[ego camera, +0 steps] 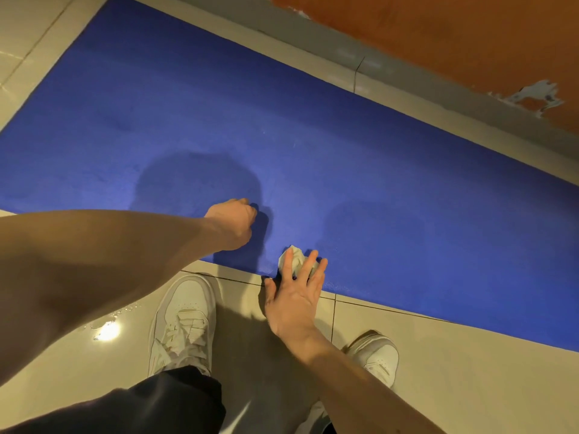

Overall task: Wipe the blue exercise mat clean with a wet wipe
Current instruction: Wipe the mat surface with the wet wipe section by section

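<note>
The blue exercise mat (282, 120) lies flat on the tiled floor and runs diagonally across the view. A crumpled white wet wipe (294, 256) sits on the mat's near edge. My right hand (293, 296) presses it down with straight, spread fingers, palm partly over the floor tile. My left hand (233, 222) is curled into a fist and rests knuckles-down on the mat, a little left of and beyond the wipe, holding nothing that I can see. Two darker damp patches show on the mat, one beyond my left hand and one to the right of the wipe.
My two white sneakers (185, 324) stand on the beige tiles (438, 371) just in front of the mat. A grey skirting (407, 76) and an orange wall (454, 36) with chipped paint run along the mat's far side. A light glare shines on the floor at left.
</note>
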`<state>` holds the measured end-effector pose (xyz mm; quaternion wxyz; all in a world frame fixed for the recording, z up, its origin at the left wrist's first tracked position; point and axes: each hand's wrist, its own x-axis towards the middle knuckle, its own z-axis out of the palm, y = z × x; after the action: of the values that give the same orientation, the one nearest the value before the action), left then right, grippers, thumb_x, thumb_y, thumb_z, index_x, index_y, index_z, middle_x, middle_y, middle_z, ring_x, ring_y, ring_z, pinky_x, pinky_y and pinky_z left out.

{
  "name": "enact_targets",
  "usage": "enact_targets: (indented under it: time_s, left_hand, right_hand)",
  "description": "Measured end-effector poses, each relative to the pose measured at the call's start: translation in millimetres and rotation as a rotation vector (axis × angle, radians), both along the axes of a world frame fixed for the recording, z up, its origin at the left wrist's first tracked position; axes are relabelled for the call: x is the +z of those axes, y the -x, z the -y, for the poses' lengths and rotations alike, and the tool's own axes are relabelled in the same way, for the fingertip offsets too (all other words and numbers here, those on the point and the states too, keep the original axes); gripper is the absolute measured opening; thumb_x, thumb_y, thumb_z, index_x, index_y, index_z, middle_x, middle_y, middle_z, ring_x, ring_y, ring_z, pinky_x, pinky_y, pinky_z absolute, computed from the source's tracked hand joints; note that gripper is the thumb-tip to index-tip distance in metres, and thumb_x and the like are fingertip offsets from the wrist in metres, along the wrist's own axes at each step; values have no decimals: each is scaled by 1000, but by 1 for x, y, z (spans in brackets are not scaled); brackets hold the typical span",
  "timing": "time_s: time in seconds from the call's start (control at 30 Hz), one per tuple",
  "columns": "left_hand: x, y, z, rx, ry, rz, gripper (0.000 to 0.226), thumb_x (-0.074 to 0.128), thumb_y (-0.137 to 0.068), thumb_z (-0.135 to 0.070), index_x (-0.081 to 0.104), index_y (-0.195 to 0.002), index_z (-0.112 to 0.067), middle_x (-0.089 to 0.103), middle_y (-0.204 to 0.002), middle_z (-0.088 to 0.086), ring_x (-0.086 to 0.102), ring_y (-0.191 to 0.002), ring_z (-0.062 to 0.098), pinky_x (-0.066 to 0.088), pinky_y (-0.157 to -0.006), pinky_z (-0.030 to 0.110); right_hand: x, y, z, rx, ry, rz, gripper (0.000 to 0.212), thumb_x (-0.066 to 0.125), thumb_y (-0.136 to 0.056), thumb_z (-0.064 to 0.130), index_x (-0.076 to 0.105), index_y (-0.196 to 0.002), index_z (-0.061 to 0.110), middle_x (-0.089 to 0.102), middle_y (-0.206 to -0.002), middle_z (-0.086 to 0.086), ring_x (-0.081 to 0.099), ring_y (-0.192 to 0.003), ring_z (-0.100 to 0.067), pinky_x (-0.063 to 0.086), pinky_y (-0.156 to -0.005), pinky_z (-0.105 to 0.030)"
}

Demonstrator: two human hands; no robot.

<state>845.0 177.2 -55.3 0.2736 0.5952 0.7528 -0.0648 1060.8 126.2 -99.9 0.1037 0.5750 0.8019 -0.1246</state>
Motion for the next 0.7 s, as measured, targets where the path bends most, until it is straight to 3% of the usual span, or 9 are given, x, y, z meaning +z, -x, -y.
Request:
enact_targets:
  time_s: [0.17,0.27,0.33,0.4,0.47,0.6,0.7]
  left_hand:
    - [6,-1,-3,-8,6,-10,32,50,-98,-20,59,-129,-18,52,-128,3,53,-114,27,52,-87,40]
    - [7,0,-5,-4,3,-26,32,49,-98,-18,59,-129,-17,51,-129,4,51,-116,28,50,-85,40]
    - [8,3,-5,5,9,-49,35,50,-98,-18,56,-132,-16,49,-132,5,48,-120,28,50,-87,40]
    - [8,6,-2,18,19,-75,37,51,-98,-19,53,-135,-16,46,-135,5,45,-123,28,51,-89,41]
    - [6,10,0,22,25,-105,38,51,-99,-19,52,-136,-14,44,-136,6,44,-124,28,50,-91,41]
    - [3,14,3,20,34,-155,42,50,-99,-18,48,-141,-14,41,-140,6,40,-128,28,48,-94,40]
    - [1,13,0,10,40,-191,48,50,-99,-19,42,-146,-15,38,-144,6,36,-130,28,47,-98,39]
  right_hand:
    - [-2,-3,5,76,24,-17,68,24,-102,51,34,-159,14,26,-164,-21,18,-151,-50,8,-119,-52]
    - [-14,-1,-5,96,20,-27,71,22,-103,51,31,-159,8,23,-166,-17,17,-153,-45,6,-121,-51]
    - [-14,2,-20,80,36,-30,70,19,-105,53,21,-162,12,11,-170,-14,5,-155,-43,-2,-125,-50]
    - [-12,9,-39,26,127,6,67,14,-107,54,1,-164,22,-14,-170,-8,-17,-154,-40,-11,-124,-53]
    - [-8,21,-52,-56,152,3,66,15,-107,53,-7,-163,26,-21,-169,-5,-23,-152,-40,-12,-123,-56]
    - [-9,46,-43,135,109,-148,71,12,-104,49,5,-163,10,-2,-170,-12,-7,-155,-42,-3,-125,-52]
    - [-12,39,-39,290,95,-180,75,9,-101,51,8,-163,10,2,-171,-10,-8,-157,-31,-2,-128,-44]
